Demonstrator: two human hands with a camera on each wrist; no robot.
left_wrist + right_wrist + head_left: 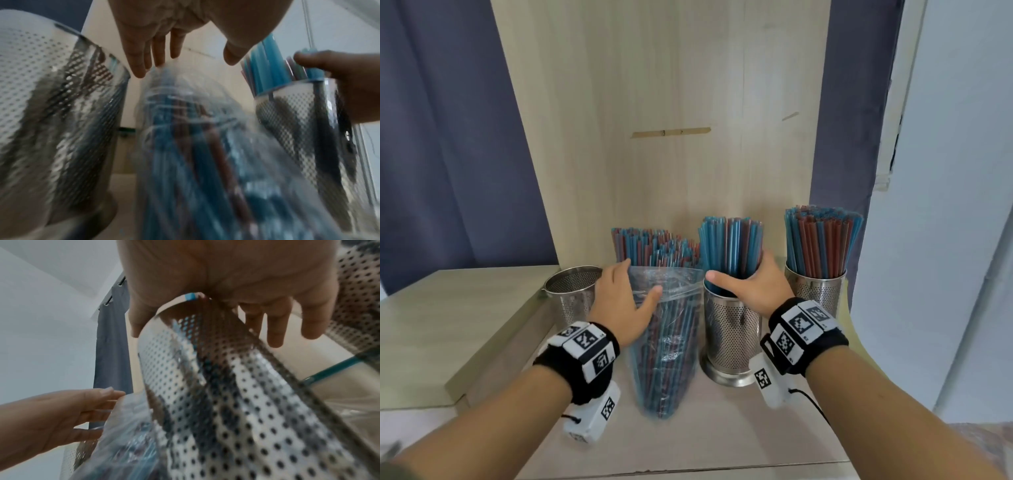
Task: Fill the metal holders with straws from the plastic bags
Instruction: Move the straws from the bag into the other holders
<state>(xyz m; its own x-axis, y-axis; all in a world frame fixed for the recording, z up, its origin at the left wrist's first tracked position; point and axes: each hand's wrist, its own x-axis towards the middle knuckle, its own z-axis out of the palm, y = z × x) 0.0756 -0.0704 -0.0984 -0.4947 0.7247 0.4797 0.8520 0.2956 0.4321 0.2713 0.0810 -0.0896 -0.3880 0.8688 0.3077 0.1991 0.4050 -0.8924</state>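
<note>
Upright straw bag (666, 329) is touched by spread left hand (619, 301); right hand (753, 284) is cupped round straws (731, 246) in middle holder (732, 332), just right.

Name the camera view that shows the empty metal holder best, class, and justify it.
The head view: the empty holder shows its open rim and bare inside, left of the left hand. The left wrist view shows only its blurred wall; the right wrist view barely shows it.

My pale wooden counter (722, 435) carries three perforated metal holders (732, 334) across mid-frame and a straw-filled plastic bag (664, 346) at centre.
</note>
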